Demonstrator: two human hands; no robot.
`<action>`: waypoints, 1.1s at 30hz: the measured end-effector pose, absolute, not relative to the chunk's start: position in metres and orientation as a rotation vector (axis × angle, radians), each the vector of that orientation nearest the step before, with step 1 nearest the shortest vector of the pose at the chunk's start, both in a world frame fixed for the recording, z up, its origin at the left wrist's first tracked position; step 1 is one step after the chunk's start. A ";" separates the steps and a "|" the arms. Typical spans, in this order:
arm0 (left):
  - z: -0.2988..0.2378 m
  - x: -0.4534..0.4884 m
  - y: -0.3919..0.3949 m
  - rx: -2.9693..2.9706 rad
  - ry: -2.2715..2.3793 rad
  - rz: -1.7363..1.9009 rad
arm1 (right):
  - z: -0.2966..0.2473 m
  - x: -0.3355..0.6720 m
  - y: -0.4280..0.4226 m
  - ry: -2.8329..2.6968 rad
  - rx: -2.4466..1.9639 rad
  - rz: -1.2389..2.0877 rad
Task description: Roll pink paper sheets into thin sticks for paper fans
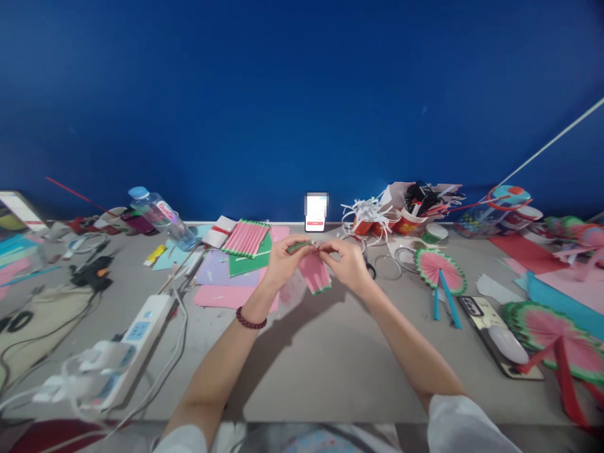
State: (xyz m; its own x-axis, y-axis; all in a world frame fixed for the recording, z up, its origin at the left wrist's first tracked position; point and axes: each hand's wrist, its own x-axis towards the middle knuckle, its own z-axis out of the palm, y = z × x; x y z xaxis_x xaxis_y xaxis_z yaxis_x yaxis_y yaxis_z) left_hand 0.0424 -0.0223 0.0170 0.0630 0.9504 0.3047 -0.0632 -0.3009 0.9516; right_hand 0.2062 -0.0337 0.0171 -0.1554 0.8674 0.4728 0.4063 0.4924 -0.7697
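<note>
Between my hands, above the middle of the table, hangs a pink paper piece with green edges [315, 273]. Its upper end is pinched by my left hand [286, 259] and my right hand [346, 263], thumbs and fingertips close together. Part of the held edge is hidden behind the fingers. Left of my hands, a pleated pink and green paper [246, 237] lies on a green sheet [238, 266]. To the right rests a finished-looking round paper fan [440, 272] with two blue sticks.
A lit phone [314, 217] leans against the blue wall. At left are a power strip [141, 336] with cables, a plastic bottle [165, 217] and a black glue gun [92, 272]. Cups with paper strips [368, 220], a phone under a white mouse [507, 344] and larger fans [557, 343] occupy the right.
</note>
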 end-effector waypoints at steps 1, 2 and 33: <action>0.017 0.042 -0.022 1.415 0.950 1.412 | 0.018 0.207 -0.034 -1.754 -1.081 0.631; 0.017 0.041 -0.021 1.403 0.949 1.427 | 0.019 0.207 -0.034 -1.752 -1.082 0.695; 0.002 0.041 -0.013 1.047 1.091 1.386 | 0.011 0.209 -0.025 -1.712 -1.202 1.125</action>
State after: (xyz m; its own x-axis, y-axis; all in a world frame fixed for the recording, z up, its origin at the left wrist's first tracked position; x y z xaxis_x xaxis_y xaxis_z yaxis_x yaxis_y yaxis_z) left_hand 0.0406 -0.0126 0.0021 -0.0811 0.9962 0.0326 -0.2019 -0.0484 0.9782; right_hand 0.2091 -0.0245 0.0106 -0.2797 0.9561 0.0875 0.2991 0.1734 -0.9383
